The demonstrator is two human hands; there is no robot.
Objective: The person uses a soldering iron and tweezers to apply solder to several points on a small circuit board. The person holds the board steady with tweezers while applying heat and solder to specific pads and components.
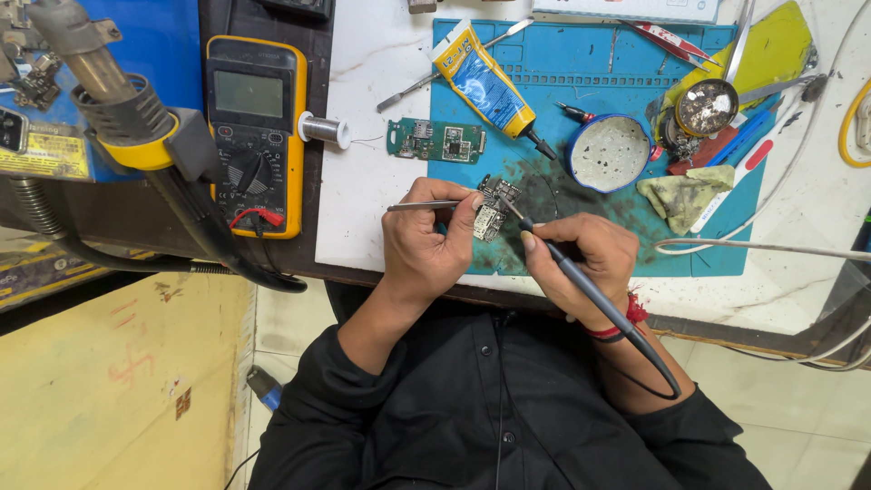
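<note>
**A:** Left hand (425, 243) is curled round a thin steel pair of tweezers (422, 206) and pinches a small bare circuit board (491, 218) at the fingertips. Right hand (573, 254) is closed pen-style on a slim grey soldering iron (581, 283), its dark tip touching that board. Anyone see where the board sits?

**B:** Right over the near edge of the blue rubber mat (699, 245), on the sooty, smudged patch. Taking the mat as the landmark: a second green board (435, 141), flat and rectangular, lies at its left edge, half on the white marble-look desk (363, 181). A yellow and blue squeeze tube (481, 83) with a black nozzle lies slanted on the mat's upper left part.

**A:** And the round stuff?

**B:** A shallow round tin (609, 152) with a crusty pale inside sits mid-mat, just right of the tube's nozzle. A crumpled greenish cloth (680, 195) is right of the tin. Off the mat to the left: a small spool of solder wire (325, 130), then a chunky yellow-framed multimeter (255, 132) with a grey screen and round dial.

**A:** Iron's cable loops back along the right wrist, past a red thread band.
</note>
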